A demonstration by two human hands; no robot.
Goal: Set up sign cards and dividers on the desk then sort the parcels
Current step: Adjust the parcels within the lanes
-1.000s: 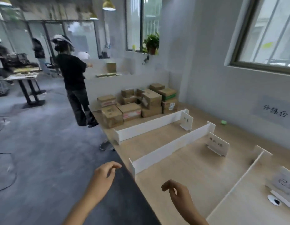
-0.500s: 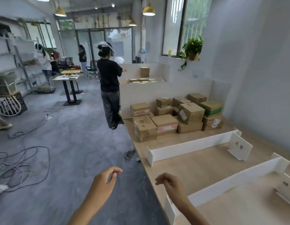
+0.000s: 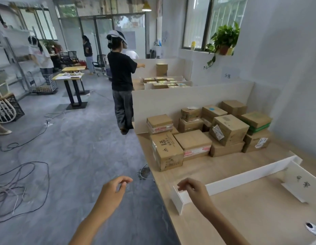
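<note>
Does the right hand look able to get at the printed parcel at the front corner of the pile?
Probably yes. The right hand hangs empty by the near end of the white divider, and only bare desk lies between it and the printed parcel, which stands unstacked at the pile's front.

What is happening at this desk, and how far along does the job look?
A person stands at a wooden desk with both hands empty: the left hand hangs over the floor, the right hand hovers by the near end of a white divider. A sign card stands beside that divider. The cardboard parcels sit piled at the desk's far end, unsorted. Someone in a black shirt stands beyond the pile.
</note>
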